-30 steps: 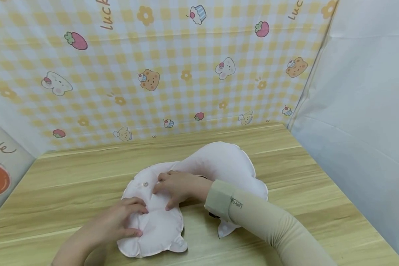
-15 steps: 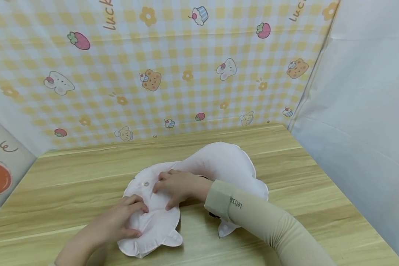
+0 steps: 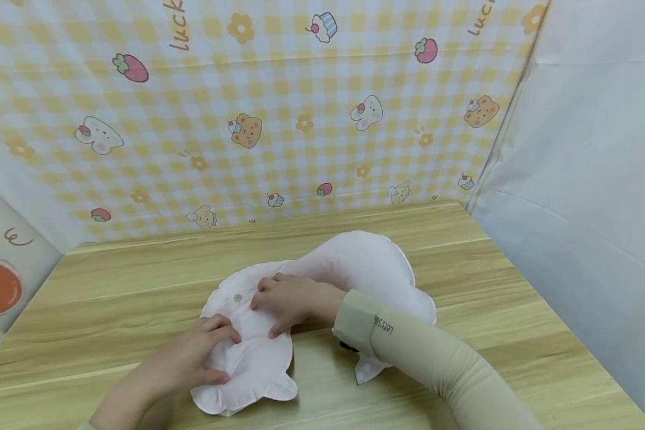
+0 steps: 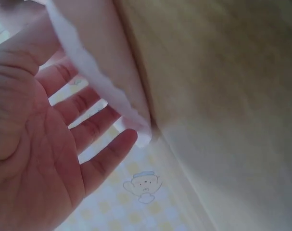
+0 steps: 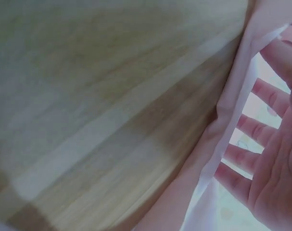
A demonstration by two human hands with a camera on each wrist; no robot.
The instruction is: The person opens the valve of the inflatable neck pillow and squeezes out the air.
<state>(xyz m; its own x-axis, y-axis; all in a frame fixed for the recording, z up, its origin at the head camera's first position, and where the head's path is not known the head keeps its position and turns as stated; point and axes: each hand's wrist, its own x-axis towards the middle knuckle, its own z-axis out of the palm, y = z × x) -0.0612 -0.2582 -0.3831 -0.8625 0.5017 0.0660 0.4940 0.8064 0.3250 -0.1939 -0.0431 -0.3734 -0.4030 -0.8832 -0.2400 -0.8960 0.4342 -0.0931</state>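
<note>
A pale pink, U-shaped neck pillow (image 3: pixel 360 263) with scalloped seams lies on the table, its two ends towards me. My left hand (image 3: pixel 206 352) rests on the outer side of its left lobe, thumb and fingers spread, fingertips pressing the fabric into creases. Across the inner side of that lobe lies my right hand (image 3: pixel 292 301), fingertips touching the top. A small round fitting (image 3: pixel 237 297) sits on the lobe just beyond both hands. One ear-shaped tab (image 3: pixel 282 388) sticks out near the left end, another tab (image 3: pixel 369 369) at the right end. My right forearm hides part of the right lobe.
The wood-grain table (image 3: pixel 516 334) meets a yellow checked backdrop (image 3: pixel 301 149) with cartoon prints at its far edge. A white sheet wall (image 3: pixel 586 149) stands along the right, and a printed panel (image 3: pixel 11 257) borders the left.
The near end of the left lobe has drawn inward and its ear tab has shifted slightly left and up. Both hands stay in nearly the same place on the pillow.
</note>
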